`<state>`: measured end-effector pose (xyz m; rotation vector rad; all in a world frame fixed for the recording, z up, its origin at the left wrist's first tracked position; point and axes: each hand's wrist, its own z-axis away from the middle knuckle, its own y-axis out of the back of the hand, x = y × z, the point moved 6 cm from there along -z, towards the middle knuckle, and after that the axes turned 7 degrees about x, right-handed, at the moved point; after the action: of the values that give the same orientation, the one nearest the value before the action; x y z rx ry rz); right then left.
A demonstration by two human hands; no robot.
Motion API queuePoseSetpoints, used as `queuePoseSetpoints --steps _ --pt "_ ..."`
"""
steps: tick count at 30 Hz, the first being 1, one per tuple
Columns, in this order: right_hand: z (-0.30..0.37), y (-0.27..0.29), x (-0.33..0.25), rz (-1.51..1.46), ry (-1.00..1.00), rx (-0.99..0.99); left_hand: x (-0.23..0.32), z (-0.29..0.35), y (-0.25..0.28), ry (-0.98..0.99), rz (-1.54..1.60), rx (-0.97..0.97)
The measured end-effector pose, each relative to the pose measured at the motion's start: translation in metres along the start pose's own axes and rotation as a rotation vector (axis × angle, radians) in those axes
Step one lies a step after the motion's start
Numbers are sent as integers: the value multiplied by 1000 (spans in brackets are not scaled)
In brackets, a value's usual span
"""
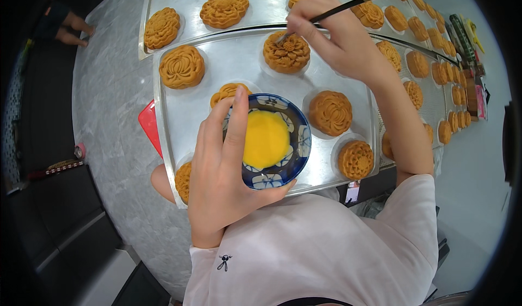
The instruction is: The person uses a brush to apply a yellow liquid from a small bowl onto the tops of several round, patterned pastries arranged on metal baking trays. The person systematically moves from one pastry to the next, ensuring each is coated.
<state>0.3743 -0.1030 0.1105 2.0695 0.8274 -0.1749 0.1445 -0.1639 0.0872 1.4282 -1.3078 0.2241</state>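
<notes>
While the left hand (220,181) grips a blue-patterned bowl (272,141) of yellow egg wash from its left side, thumb on the rim, the bowl hovers over the near part of a steel tray (239,67). The right hand (334,37) pinches a thin brush (340,7), fingers closed round the handle; the bristles touch the top of a moulded mooncake (286,52) just left of and below that hand. Other mooncakes sit around it on the tray, one (330,112) just right of the bowl. A second tray (266,4) lies beyond, on a grey marble table (109,116).
</notes>
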Motion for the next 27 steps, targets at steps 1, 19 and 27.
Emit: queuePoseSetpoints --steps 1,19,27 --pt "1 -3 -6 -95 4 -70 0 0 0 7 7 -2" --pt "33 54 6 81 -263 159 5 -3 -1 -37 18 -2" --pt "35 42 -90 -151 -118 -109 8 -4 -3 -59 19 11"
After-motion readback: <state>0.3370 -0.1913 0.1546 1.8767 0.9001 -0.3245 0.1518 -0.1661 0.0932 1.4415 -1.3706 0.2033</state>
